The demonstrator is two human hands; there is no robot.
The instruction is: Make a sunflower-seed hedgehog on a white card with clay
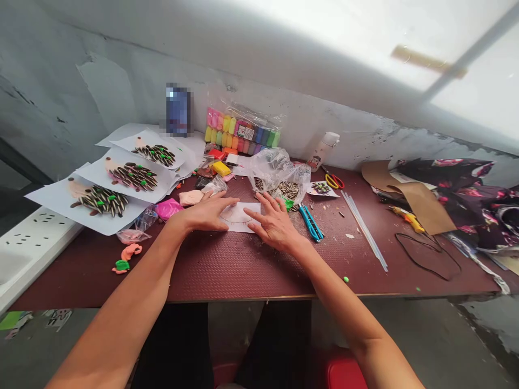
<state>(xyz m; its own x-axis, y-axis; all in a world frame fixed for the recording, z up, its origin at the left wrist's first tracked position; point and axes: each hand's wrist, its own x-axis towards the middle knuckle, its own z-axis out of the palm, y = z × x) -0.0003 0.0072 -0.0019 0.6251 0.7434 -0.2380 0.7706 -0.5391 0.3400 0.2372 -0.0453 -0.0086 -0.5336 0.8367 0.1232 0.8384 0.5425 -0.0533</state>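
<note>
A small white paper [240, 223] with a faint drawing lies on the dark red table [243, 270]. My left hand [207, 212] rests at its left side, fingers apart and touching the edge. At the right side, my right hand [272, 220] spreads its fingers over the paper's edge. Both hands are open and hold nothing. Just behind them a clear plastic bag [279, 173] holds striped seeds. Pink clay [168, 209] and peach clay [191, 198] lie beside my left hand. A teal cutter [310, 222] is right of my right hand.
Sheets with seed hedgehogs [103, 201] lie at the left by a white power strip [30, 243]. Colored clay packs [243, 132] and a bottle [323, 151] stand behind. Scissors [334, 180], clear glue sticks [365, 231], a yellow glue gun [409, 219] and dark floral cloth [458, 189] lie rightward.
</note>
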